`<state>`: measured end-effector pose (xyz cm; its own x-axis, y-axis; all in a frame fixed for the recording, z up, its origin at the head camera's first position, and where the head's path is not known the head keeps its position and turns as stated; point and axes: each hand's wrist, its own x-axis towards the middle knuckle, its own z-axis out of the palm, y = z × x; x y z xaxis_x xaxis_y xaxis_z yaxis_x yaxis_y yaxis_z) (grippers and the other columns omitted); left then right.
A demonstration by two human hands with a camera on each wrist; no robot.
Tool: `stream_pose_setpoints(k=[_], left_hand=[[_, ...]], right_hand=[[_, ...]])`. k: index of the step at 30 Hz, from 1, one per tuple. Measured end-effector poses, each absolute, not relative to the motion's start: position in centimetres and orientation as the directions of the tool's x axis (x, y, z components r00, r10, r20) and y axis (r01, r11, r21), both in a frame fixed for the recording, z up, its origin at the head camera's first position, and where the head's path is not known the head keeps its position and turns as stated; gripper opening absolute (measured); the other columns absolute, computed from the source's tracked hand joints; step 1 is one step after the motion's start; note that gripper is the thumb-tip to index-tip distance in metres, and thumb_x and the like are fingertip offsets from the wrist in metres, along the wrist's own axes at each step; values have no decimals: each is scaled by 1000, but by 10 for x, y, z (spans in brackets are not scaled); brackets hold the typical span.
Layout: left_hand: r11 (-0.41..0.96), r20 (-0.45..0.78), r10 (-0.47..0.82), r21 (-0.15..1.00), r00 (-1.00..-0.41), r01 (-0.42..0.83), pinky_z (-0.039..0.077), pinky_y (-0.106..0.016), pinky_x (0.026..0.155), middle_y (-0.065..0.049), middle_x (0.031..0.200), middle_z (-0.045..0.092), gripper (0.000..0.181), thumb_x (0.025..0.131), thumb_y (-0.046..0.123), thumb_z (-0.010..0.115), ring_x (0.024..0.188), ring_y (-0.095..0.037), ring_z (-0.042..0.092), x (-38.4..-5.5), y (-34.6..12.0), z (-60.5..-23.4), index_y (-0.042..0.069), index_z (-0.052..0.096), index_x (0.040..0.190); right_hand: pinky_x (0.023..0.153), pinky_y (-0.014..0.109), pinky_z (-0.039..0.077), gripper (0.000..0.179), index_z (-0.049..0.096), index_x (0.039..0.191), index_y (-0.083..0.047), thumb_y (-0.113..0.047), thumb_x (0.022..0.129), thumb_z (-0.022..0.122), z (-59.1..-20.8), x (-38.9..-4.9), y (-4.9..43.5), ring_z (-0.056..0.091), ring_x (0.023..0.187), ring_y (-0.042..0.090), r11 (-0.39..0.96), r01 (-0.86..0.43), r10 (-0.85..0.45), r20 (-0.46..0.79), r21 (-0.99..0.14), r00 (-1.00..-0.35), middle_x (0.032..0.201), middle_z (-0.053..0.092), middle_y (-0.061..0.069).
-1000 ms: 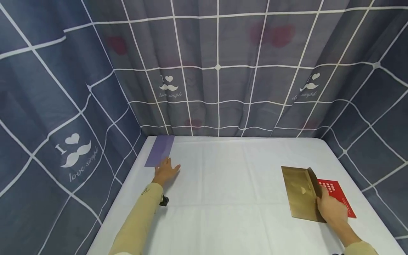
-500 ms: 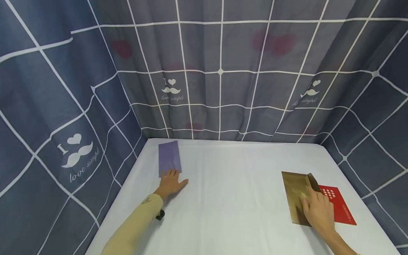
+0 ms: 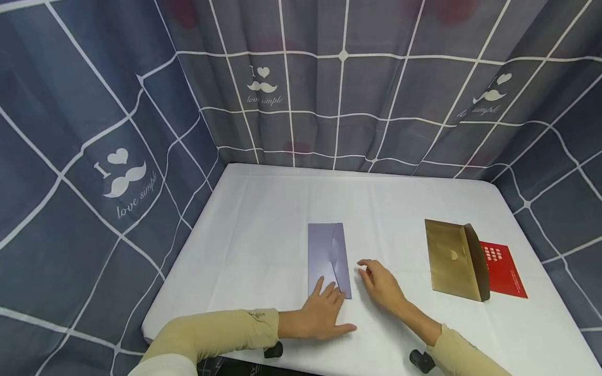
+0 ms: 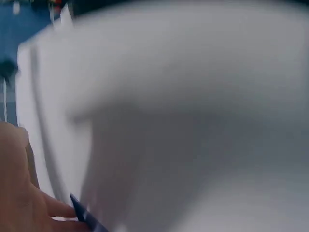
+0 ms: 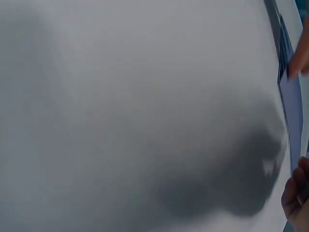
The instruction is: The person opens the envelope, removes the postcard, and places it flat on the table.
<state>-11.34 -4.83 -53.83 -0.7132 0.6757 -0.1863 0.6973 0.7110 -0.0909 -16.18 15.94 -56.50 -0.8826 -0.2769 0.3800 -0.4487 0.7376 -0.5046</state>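
Note:
A purple envelope (image 3: 322, 245), flap side up, lies in the middle of the white table. My left hand (image 3: 322, 316) has its fingers spread, fingertips on the envelope's near end and thumb out to the right. Just right of the envelope is my right hand (image 3: 383, 287), fingers loosely bent towards it and nothing held. In the left wrist view the left hand (image 4: 24, 188) shows at the left edge, beside a dark corner of the envelope (image 4: 87, 215). The right wrist view has the envelope (image 5: 291, 106) along its right edge, between fingers of both hands.
A gold envelope (image 3: 449, 258) with its flap partly raised lies on the right of the table (image 3: 254, 224), overlapping a red card (image 3: 505, 271). Grey checked curtains (image 3: 367, 94) surround the table at the back and sides. Something black (image 3: 244, 368) shows below the front edge.
The left hand has brought the purple envelope from the far left to the middle, and its flap side now shows. The right hand has left the gold envelope and moved left.

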Motion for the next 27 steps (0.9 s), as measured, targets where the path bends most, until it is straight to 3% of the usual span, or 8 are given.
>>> stream_pose_setpoints(k=[4,8,10,13,16,22,27], left_hand=[[651,-188,738,-56,-648,757,21,-51,109,-3,144,43,84,93,70,13,135,-23,34,-103,-45,-535,10,44,143],[667,119,744,-55,-658,743,34,-45,102,1,128,55,55,97,56,36,120,-19,48,-130,-61,-550,14,61,123],[712,206,695,-66,-688,699,34,-44,101,-1,129,54,49,96,52,42,121,-20,48,-151,-72,-561,17,61,124],[775,116,631,-55,-767,629,25,-49,107,-5,148,37,66,96,58,37,136,-24,32,-177,-88,-574,12,42,144],[780,-2,625,8,-780,625,18,-54,109,-6,156,23,78,95,64,31,142,-27,18,-189,-98,-580,11,26,152],[762,-36,648,43,-761,646,15,-54,109,-5,157,18,80,94,67,27,143,-27,14,-193,-101,-583,13,21,153],[769,-31,640,6,-768,640,14,-52,110,-4,158,16,80,95,67,24,143,-26,11,-195,-100,-584,14,19,154]], right_hand=[[52,19,41,28,61,113,0,-16,90,67,-570,-158,132,43,61,5,754,-482,-369,319,-446,-873,78,50,-5],[52,23,45,38,60,115,0,-24,88,70,-578,-158,119,52,65,13,802,-505,-400,343,-319,-850,85,56,4],[52,27,47,40,61,116,0,-25,86,71,-581,-158,116,55,67,17,822,-494,-388,358,-282,-849,87,56,6],[51,32,48,41,61,118,0,-25,86,71,-584,-160,113,57,70,22,835,-482,-377,362,-265,-852,87,56,8],[48,32,48,40,60,119,-1,-23,87,68,-586,-161,110,57,69,22,836,-492,-392,363,-244,-845,87,54,7],[43,25,40,38,64,114,-1,-13,79,68,-583,-164,113,49,58,15,819,-555,-441,458,-146,-772,78,51,3],[47,29,39,32,65,108,-2,-5,76,66,-573,-163,129,48,57,18,807,-579,-435,551,-112,-712,77,51,4]])
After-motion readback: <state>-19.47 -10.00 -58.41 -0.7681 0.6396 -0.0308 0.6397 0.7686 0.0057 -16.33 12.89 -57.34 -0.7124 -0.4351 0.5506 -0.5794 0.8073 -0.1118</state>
